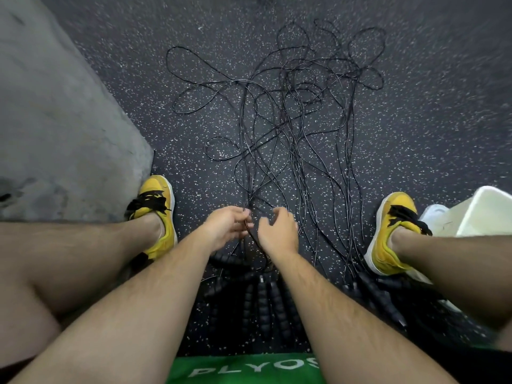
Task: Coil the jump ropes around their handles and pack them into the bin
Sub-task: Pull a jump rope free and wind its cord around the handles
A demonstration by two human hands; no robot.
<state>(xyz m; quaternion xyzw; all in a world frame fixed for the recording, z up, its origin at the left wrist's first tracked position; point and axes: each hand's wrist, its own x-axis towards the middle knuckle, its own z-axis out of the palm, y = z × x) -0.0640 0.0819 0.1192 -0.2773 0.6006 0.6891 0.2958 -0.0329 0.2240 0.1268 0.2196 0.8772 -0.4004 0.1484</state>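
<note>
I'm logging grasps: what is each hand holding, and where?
The left hand pinches jump-rope cords near the handles. The right hand is curled beside them; whether it holds a cord cannot be told.

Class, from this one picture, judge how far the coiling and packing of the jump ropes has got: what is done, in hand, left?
Done: nothing visible; the ropes lie loose and tangled on the floor, their handles unwrapped. In hand: the left hand pinches a few cords; the right hand hovers beside. Left: untangling, coiling every rope, packing the white bin.
</note>
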